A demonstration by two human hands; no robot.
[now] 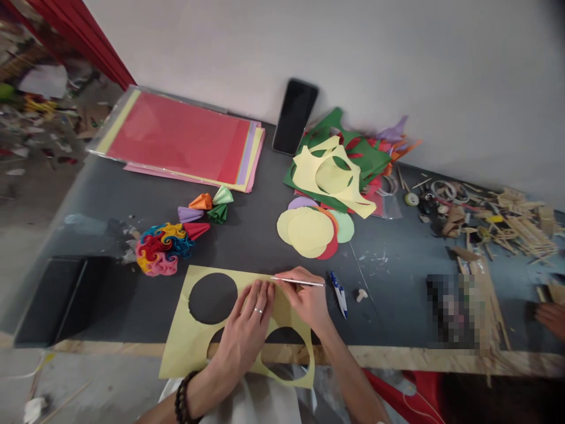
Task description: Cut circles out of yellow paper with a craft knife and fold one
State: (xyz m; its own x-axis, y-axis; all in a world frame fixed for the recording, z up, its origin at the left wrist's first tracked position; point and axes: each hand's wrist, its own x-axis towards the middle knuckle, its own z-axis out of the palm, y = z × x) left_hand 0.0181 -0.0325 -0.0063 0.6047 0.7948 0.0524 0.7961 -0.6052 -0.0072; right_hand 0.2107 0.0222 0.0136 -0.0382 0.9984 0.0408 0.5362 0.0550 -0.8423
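A yellow paper sheet (176, 330) with several round holes lies at the table's front edge and hangs partly over it. My left hand (251, 321) rests flat on the sheet, fingers stretched out, with a ring on one finger. Just right of it, my right hand (306, 297) is closed around a thin white pen-like tool (304, 282). Its tip points left, near the sheet's top edge; whether it touches the paper I cannot tell. Beyond the hands lies a pile of paper circles (309, 232), yellow on top. A blue-and-white pen (339, 294) lies right of my right hand.
Coloured paper sheets (180, 135) in a plastic sleeve lie back left. A phone (295, 115) leans on the wall beside cut paper scraps (326, 171). Folded paper cones (200, 202) and curled paper (161, 250) lie left. Another person's hand (551, 318) shows far right near wooden sticks (525, 227).
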